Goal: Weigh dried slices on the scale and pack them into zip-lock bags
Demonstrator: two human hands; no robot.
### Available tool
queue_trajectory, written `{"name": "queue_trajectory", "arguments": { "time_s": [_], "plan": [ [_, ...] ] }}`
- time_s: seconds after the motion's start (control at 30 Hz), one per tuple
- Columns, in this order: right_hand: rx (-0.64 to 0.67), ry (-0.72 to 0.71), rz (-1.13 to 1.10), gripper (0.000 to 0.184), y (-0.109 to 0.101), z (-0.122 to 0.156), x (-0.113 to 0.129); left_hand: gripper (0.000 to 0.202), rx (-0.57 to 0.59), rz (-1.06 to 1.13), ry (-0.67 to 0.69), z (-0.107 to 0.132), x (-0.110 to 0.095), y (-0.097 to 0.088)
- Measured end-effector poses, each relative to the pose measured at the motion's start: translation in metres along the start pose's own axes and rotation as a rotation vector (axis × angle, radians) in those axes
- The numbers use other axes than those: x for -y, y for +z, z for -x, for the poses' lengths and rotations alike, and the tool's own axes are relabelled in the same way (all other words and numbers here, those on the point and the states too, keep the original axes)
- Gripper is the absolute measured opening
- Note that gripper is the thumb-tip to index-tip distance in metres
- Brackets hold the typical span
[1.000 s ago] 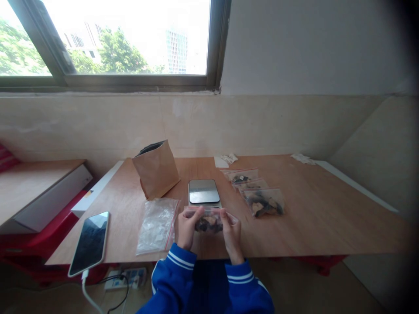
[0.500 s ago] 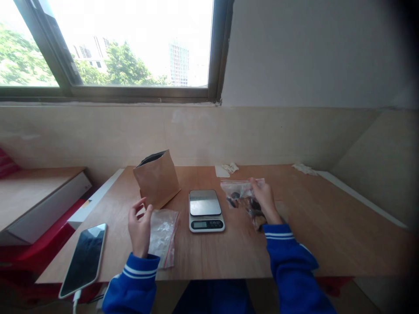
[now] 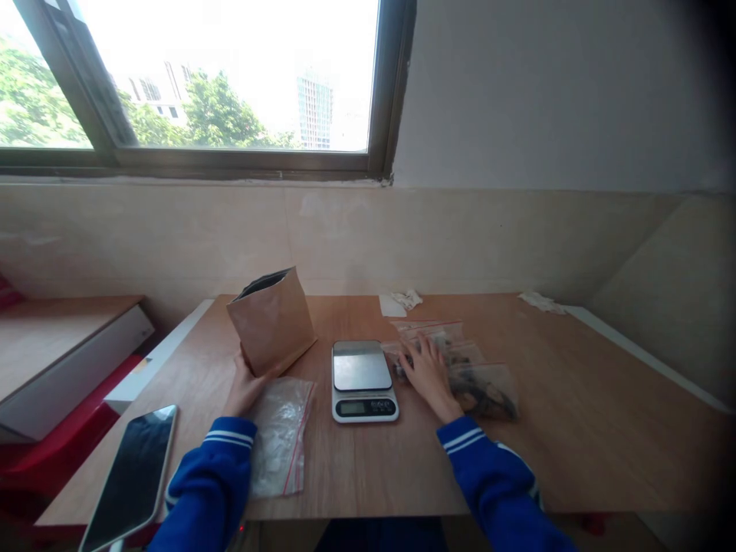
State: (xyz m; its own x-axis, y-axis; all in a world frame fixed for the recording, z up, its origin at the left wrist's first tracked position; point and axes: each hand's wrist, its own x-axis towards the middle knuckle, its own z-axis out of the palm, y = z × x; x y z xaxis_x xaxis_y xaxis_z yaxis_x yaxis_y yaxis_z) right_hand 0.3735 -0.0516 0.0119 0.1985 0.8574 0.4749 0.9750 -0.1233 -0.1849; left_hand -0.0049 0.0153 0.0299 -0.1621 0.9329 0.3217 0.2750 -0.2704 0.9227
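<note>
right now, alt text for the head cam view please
A person's right hand rests on zip bags of dark pieces beside a digital kitchen scale on a wooden table. The left hand touches the base of a kraft paper pouch.

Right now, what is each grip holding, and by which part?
The left hand touches the lower corner of the paper bag, hold unclear; the right hand lies spread on the zip bags, not clearly gripping.
</note>
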Motion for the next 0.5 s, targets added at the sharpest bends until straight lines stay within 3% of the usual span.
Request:
{"name": "queue_trajectory", "arguments": {
  "time_s": [0.13,0.27,0.37,0.5],
  "plan": [
    [0.031,0.118,0.015,0.038,0.015,-0.014,-0.02,0.071,0.053,-0.136,-0.005,-0.004,0.004,0.001],
    [0.0,0.119,-0.118,0.038,0.0,-0.028,-0.017,0.061,0.074,-0.154,-0.064,-0.007,0.014,-0.003],
    [-0.104,-0.028,-0.319,0.041,-0.038,-0.028,0.021,0.058,0.067,-0.134,-0.079,-0.005,0.017,-0.005],
    [-0.136,-0.51,-0.606,0.036,-0.095,-0.013,0.098,0.05,0.072,-0.15,0.009,0.001,0.014,-0.007]
  ]
}}
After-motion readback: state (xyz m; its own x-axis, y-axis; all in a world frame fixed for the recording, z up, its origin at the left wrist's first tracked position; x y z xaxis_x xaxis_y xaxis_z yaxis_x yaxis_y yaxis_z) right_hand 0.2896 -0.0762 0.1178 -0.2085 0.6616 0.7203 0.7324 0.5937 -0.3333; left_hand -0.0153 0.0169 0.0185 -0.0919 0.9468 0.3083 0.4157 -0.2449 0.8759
